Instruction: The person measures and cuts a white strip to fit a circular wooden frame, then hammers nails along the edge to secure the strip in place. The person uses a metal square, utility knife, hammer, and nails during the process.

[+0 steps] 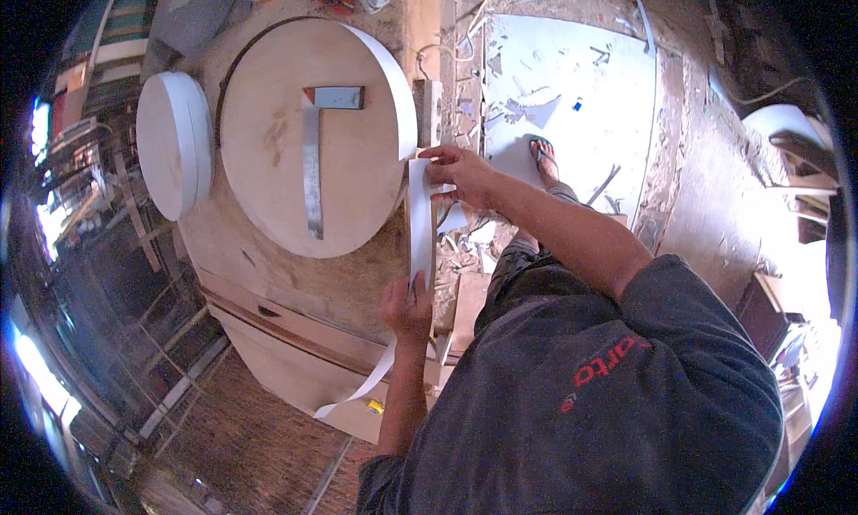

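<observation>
A long white strip, bendy like edge banding, runs along the near edge of the workbench. My right hand pinches its upper end, close to the rim of a large round wooden board. Lower down, my left hand is closed on the same strip, though its fingertips are partly hidden. Past that hand the loose tail curls away over the bench. White edging covers the round board's visible side. On its top lies a metal try square, touched by neither hand.
White-edged smaller discs stand left of the round board. A small yellow object sits by the strip's tail. A white sheet with scraps on it covers the floor at upper right. Debris litters the ground beside the bench.
</observation>
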Demonstrator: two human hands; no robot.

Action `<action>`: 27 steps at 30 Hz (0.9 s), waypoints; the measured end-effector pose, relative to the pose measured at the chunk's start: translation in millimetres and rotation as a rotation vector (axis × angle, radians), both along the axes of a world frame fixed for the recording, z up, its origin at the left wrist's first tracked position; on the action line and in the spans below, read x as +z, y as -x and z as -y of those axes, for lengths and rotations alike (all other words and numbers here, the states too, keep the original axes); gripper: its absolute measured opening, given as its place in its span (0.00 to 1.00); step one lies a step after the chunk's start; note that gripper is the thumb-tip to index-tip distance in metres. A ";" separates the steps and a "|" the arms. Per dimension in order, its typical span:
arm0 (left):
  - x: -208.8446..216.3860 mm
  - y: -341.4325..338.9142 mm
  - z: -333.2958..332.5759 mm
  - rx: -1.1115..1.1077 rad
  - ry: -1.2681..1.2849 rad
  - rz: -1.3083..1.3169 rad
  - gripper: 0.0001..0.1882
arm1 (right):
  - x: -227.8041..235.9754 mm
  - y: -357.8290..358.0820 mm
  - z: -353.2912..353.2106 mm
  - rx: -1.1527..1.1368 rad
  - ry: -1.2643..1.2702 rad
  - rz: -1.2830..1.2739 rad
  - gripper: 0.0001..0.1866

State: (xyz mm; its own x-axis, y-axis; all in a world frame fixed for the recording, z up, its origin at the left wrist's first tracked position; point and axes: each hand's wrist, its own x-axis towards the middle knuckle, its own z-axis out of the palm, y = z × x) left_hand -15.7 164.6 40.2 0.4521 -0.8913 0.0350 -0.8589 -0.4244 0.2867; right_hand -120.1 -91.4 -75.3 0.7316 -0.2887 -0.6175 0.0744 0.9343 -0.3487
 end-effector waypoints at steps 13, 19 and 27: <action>-19.1 -23.0 -1.0 -0.001 0.055 0.001 0.12 | -3.7 -14.4 1.0 -0.019 0.005 0.035 0.13; -23.7 -29.7 -1.5 -0.028 0.015 0.051 0.12 | -10.6 -18.5 1.0 -0.056 0.007 0.042 0.13; -29.2 -29.6 -9.5 0.020 -0.017 -0.025 0.12 | 2.3 -10.1 6.5 -0.035 -0.021 0.025 0.13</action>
